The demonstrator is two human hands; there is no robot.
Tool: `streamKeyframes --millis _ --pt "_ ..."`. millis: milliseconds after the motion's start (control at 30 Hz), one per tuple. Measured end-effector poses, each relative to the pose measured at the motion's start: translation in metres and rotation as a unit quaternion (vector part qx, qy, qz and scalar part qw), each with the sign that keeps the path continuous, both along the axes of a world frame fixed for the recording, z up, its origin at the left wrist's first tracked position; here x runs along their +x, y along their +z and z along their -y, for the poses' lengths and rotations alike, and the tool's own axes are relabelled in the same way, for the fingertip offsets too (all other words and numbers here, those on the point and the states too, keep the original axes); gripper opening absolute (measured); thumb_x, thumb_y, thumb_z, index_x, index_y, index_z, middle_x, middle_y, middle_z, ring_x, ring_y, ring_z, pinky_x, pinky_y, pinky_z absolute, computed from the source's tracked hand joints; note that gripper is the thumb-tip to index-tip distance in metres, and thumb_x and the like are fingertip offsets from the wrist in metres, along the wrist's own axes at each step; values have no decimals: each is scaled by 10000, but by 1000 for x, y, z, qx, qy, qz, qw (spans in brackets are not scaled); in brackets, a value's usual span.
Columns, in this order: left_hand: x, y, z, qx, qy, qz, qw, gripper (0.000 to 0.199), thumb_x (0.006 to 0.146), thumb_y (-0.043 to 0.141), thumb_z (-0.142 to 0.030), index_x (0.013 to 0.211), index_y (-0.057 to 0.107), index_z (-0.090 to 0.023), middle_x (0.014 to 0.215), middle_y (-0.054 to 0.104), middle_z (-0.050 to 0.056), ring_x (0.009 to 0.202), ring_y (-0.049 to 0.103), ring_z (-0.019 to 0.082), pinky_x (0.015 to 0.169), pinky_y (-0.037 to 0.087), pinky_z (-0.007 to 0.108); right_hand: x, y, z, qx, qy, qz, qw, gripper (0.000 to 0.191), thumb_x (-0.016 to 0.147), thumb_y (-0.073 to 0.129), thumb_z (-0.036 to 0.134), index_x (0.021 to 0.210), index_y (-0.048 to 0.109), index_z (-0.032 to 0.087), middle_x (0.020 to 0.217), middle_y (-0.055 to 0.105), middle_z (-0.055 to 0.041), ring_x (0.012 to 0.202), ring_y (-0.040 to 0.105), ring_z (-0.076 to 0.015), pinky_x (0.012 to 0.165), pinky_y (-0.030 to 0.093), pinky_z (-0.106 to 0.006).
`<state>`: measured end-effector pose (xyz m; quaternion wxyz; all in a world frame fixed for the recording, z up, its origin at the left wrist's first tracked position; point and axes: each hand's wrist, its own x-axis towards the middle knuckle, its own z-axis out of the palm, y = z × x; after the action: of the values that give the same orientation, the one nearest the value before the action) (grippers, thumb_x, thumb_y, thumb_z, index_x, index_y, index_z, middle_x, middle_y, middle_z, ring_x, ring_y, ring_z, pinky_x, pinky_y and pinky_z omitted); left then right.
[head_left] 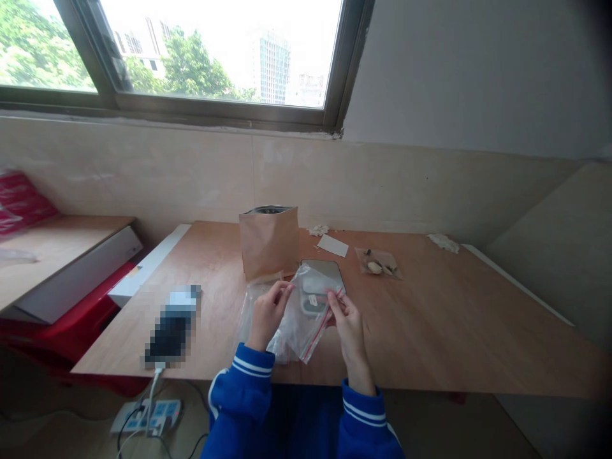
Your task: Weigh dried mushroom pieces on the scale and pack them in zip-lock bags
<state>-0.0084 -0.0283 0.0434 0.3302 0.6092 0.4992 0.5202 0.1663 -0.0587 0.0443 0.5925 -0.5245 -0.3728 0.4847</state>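
Note:
My left hand (268, 313) and my right hand (347, 326) hold a clear plastic zip bag (306, 325) above the wooden table (430, 312), pinching it between fingers and thumbs. Its red-striped seal runs along the edge at my right hand. Behind the bag lies a flat grey rounded plate (324, 271), possibly a small scale, partly seen through the plastic. A kraft paper pouch (268, 243) stands upright behind my left hand. Another loose clear plastic sheet or bag (246, 319) lies under my left hand.
A small bag with pale pieces (377, 262), a white card (332, 245) and white tissue bits (444, 242) lie at the table's back. A pixelated phone (172, 326) lies to the left, its cable running down to a power strip (146, 415) on the floor.

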Motion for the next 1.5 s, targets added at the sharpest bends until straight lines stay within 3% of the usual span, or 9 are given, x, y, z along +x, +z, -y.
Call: streamKeyframes --millis 167,400,567,700,800,933,1167,1300,1500 --pt "-6 -10 19 -43 74 7 996 309 894 500 -495 944 623 -215 538 511 -37 505 505 144 548 354 248 -5 1 11 -49 255 11 966 677 685 777 533 1235 499 252 876 718 -39 597 655 -178 444 511 -255" --pt "-14 -19 28 -92 109 55 988 398 863 487 -598 959 573 -222 525 485 -53 477 474 147 500 353 251 -2 -11 9 -37 275 43 960 591 762 697 544 1215 497 223 587 564 68 431 527 -121 390 428 -223" --pt "-39 -19 25 -111 140 6 984 408 852 473 -605 958 571 -223 612 595 -16 513 536 168 514 382 265 29 -30 -4 11 68 136 988 522 762 641 566 1144 580 215 826 673 -59 753 647 -237 453 490 -277" --pt "-64 -25 27 -107 143 -28 984 434 845 460 -606 1001 576 -218 572 534 -39 467 501 164 483 346 262 80 -43 -30 91 -136 281 946 360 838 521 510 982 642 204 1043 676 -136 944 627 -288 797 524 -434" --pt "-71 -29 29 -118 125 -29 985 466 840 447 -604 1037 581 -204 613 551 -35 452 489 154 499 381 279 117 -46 -62 102 -154 398 899 314 862 444 398 993 627 179 999 663 -153 921 613 -298 865 484 -471" --pt "-69 -27 32 -133 75 -41 987 467 789 521 -582 1020 648 -196 703 624 10 583 578 180 610 460 314 146 -55 -110 49 -194 565 800 432 752 572 271 1154 573 114 1235 529 -239 1228 445 -368 1033 344 -520" --pt "-72 -23 39 -143 23 -52 988 501 768 568 -557 1085 687 -187 725 649 36 648 592 204 626 482 334 171 -75 -144 8 -142 668 731 495 825 561 252 1295 518 106 1303 456 -233 1203 427 -364 1005 330 -484" --pt "-70 -35 35 -96 20 -78 992 492 833 507 -501 1183 649 -187 903 649 79 738 609 203 721 514 369 179 -70 -140 31 -166 645 745 316 819 500 142 1084 672 147 1202 532 -190 1064 500 -307 920 378 -426" --pt "-63 -51 23 19 149 -138 979 539 828 557 -443 1314 553 -211 1227 534 154 1161 529 323 983 428 552 169 -49 -123 82 -209 567 793 286 855 466 233 971 714 150 1026 653 -162 935 569 -271 876 406 -399"
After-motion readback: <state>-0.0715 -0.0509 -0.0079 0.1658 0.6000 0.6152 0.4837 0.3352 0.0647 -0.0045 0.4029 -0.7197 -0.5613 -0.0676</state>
